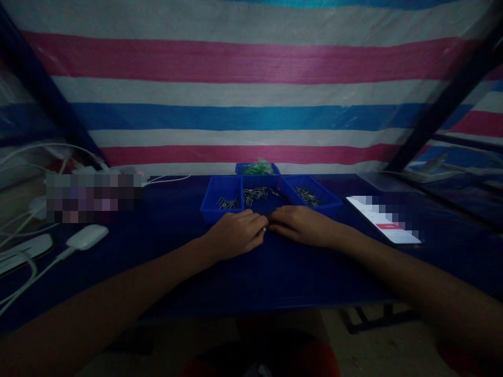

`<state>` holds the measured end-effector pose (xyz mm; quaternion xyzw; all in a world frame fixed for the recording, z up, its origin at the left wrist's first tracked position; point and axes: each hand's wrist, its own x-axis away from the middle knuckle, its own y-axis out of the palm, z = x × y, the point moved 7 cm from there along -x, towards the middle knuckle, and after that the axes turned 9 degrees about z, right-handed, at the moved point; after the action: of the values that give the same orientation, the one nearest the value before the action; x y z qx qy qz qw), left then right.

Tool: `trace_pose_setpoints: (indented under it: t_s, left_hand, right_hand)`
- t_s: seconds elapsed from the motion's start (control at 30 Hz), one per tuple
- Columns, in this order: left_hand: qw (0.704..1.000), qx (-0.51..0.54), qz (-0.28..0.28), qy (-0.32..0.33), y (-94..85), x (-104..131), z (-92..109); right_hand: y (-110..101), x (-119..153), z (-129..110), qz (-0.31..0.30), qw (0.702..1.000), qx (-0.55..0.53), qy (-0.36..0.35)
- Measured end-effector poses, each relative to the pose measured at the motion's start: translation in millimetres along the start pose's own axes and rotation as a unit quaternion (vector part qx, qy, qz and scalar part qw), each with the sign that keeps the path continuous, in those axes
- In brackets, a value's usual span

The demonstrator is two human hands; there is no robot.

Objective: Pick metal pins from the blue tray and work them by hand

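Observation:
My left hand [238, 234] is closed in a pinch, with a small shiny metal piece [264, 229] at its fingertips. Close beside it, my right hand [294, 224] has its fingers curled together; what they hold, if anything, is too dark to make out. Just beyond the hands stand a left blue bin [209, 195] and a right blue bin [328, 198], both with small metal parts in them. More metal parts [255, 196] lie between these bins. Behind, a blue bin [238, 168] holds green pieces [257, 167] in clear plastic.
A lit phone [387, 222] lies to the right on the blue table [275, 277]. At the left are a white charger [87, 236], white cables and another white device [25, 251]. A striped sheet [251, 118] hangs behind the table.

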<state>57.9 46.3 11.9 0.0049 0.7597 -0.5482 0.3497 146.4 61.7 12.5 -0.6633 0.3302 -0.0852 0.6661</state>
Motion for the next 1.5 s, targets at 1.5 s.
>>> trace_pose_setpoints:
  t_s: [1.5]
  left_hand:
    - [0.996,-0.014,-0.049,-0.069,8.6,3.0,-10.2]
  right_hand:
    - [-3.1,0.9,2.1,-0.003,1.000,0.018,0.021]
